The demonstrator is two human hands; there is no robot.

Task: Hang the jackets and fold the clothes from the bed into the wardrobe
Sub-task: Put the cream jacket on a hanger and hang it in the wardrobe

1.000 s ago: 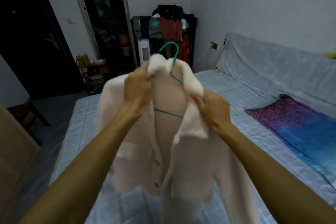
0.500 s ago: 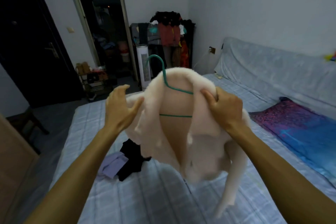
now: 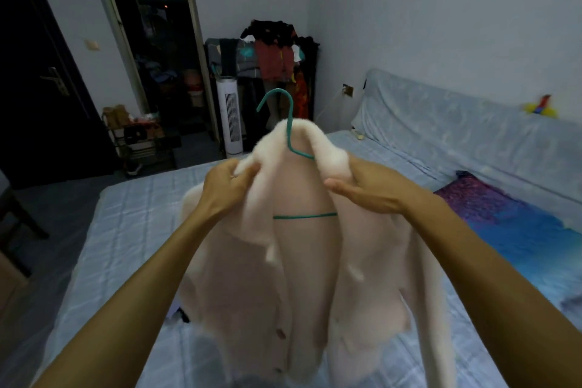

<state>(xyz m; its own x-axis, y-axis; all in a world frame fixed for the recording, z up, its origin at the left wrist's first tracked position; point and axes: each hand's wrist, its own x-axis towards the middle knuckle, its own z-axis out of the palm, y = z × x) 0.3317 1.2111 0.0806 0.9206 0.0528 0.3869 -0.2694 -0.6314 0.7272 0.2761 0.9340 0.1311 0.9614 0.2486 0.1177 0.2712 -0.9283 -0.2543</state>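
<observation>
A fluffy cream jacket hangs in front of me on a green wire hanger, whose hook sticks up above the collar. My left hand pinches the left collar and shoulder edge. The right collar edge is in my right hand, thumb below the fabric. The jacket front is spread open, buttons showing low down, and it drapes over the bed. A dark garment peeks out behind the jacket's left edge.
A laden clothes rack stands at the far wall beside a white tower fan. A purple-blue pillow lies at right. A dark doorway and a low shelf are at the back left.
The bunched jacket has been spread out on the hanger. My left hand, free half a second ago, now grips the left collar; the clothes on the bed are mostly covered.
</observation>
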